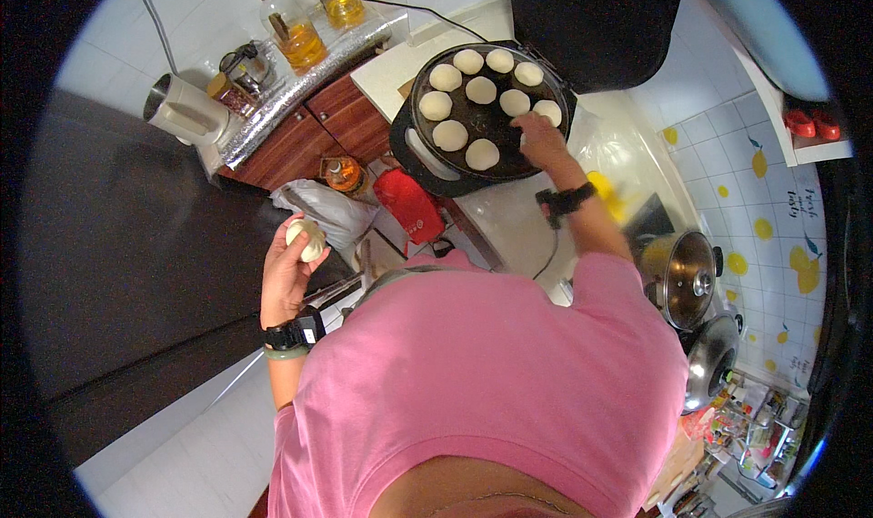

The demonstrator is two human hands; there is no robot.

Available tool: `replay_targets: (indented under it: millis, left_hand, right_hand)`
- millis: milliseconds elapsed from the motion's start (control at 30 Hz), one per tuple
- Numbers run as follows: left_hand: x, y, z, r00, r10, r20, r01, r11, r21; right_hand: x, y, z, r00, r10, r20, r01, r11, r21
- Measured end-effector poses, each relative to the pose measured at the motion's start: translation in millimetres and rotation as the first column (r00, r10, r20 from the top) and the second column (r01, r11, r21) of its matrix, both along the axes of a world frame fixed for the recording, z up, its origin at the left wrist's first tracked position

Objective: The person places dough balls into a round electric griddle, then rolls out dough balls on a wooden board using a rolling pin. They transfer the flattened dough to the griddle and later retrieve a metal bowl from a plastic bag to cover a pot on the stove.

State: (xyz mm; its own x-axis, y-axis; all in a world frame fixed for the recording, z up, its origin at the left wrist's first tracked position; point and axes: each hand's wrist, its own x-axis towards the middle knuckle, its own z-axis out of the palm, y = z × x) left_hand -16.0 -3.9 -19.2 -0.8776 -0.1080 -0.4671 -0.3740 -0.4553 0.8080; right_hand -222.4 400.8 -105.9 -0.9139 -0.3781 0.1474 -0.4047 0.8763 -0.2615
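Note:
My left hand (289, 272) is out at the left, its fingers wrapped around a pleated white dough bun (307, 241). At the far side stands a round black electric pan (468, 122), with several pale, flattened round buns (481, 90) spread over its cooking surface. Over the pan's right part reaches my right hand (543, 142), back upward and fingers bent down, close to the buns at that edge. What lies under those fingers is mostly hidden; a small pale patch shows beside them. Dark bands circle both wrists.
The pan's black lid (596, 27) stands raised behind it. A foil-edged shelf at the far left holds oil bottles (296, 40) and a blender jug (186, 109). Two lidded pots (682, 281) stand at the right. A red bag (409, 207) and a white plastic bag (327, 209) sit below.

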Motion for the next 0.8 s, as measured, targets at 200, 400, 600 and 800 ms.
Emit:
replay_targets:
  millis: [200,400,600,800]
  left_hand:
    - [-1.7,-0.9,-3.2,1.0,-0.014,0.009,0.013,1.0,0.023]
    - [-6.5,1.9,-3.2,0.999,-0.042,0.009,0.042,0.999,0.014]
    - [-7.7,0.1,-5.8,0.999,-0.042,0.019,0.041,0.999,0.006]
    - [-9.0,0.0,-7.8,0.999,-0.048,0.018,0.048,0.999,0.018]
  right_hand:
    - [5.0,28.1,-0.2,0.98,-0.075,0.185,0.053,0.991,0.125]
    - [10.7,16.3,-8.2,0.966,-0.17,0.192,0.144,0.979,0.145]
    - [4.6,20.5,-15.6,0.995,0.024,0.1,-0.028,0.999,0.031]
    - [18.1,1.0,-9.4,0.973,0.038,0.229,-0.061,0.994,0.094]
